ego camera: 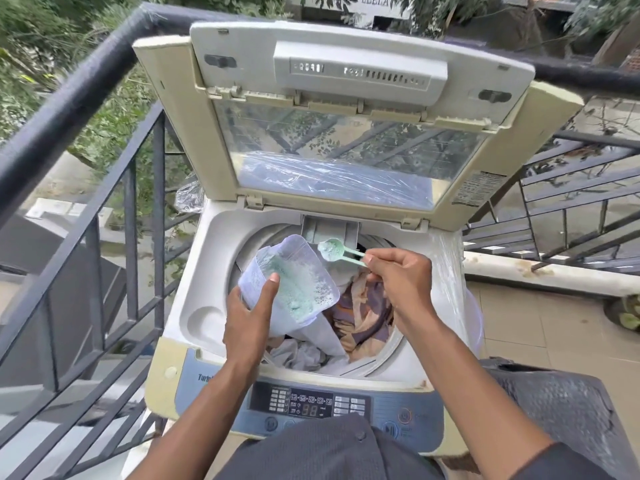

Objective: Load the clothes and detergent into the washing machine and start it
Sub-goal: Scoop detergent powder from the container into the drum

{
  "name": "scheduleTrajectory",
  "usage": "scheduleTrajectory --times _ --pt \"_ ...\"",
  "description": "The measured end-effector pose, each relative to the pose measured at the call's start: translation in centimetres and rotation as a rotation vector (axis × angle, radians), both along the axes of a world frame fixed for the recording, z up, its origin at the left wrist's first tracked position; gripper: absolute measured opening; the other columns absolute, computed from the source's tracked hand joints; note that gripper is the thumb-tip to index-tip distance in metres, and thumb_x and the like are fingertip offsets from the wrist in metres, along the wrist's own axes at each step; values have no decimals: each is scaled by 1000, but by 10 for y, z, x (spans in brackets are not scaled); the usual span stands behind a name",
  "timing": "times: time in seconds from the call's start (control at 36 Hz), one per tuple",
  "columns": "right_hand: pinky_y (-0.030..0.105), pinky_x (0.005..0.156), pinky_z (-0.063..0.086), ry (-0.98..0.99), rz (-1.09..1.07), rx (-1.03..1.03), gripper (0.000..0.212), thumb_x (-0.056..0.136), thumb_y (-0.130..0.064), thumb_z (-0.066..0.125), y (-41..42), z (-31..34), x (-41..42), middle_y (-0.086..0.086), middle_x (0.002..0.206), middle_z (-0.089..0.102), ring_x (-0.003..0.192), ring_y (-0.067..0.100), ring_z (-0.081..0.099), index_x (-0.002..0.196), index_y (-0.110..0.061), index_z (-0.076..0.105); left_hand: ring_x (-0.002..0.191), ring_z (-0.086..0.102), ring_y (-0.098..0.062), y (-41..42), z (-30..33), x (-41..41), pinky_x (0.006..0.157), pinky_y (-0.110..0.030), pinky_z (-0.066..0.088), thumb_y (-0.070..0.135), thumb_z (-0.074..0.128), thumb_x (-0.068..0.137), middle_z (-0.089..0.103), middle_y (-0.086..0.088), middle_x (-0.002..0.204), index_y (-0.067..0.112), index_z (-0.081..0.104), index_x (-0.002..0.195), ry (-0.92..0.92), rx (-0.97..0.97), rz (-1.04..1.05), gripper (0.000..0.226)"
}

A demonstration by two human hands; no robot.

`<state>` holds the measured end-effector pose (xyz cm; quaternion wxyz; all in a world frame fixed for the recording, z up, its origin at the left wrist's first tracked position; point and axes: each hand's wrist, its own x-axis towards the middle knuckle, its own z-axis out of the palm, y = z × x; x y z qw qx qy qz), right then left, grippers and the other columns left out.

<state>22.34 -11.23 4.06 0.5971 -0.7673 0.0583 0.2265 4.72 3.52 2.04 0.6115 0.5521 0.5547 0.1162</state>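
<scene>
Dark clothing (329,452) of the person fills the near bottom edge, directly before the control panel (311,407) of the washing machine (194,258). Machine: top-loading, cream body, standing against a dark metal railing (104,188) on the left and far sides. Lid (346,109): raised upright at the far side, with a transparent window in its lower half. Drum opening: holds the clothes (367,313), a brown and purple patterned fabric to the right and a pale fabric nearer the panel. Control panel: the digital display reads 88.

Left hand (247,323): clamped on the detergent pouch (294,282), thumb across its near face, fingers behind it. Pouch: white, mouth open and tilted toward the far right, green-white powder visible inside, held above the left part of the drum. Right hand (398,275): fingers pinched together on the handle of the green scoop (332,250). Scoop: bowl loaded with powder, held just beyond the pouch mouth, above the clothes and near the dispenser recess (329,230) at the far rim.
</scene>
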Motion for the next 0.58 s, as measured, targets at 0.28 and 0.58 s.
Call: scheduleTrajectory --times 0.28,0.58 --pt "30 71 62 -157 -20 -165 5 83 -19 83 36 -14 28 -6 68 77 66 11 75 80 -23 81 88 52 12 10 -6 3 81 -34 53 67 70 87 48 37 98 45 40 124 5 3 -5 53" --pt "30 77 62 -372 146 -364 5 86 -27 79 74 -21 32 -12 81 78 75 3 72 89 -28 82 91 47 18 21 -7 0 110 -53 50 65 71 88 42 42 99 32 43 151 -2 -20 52 77"
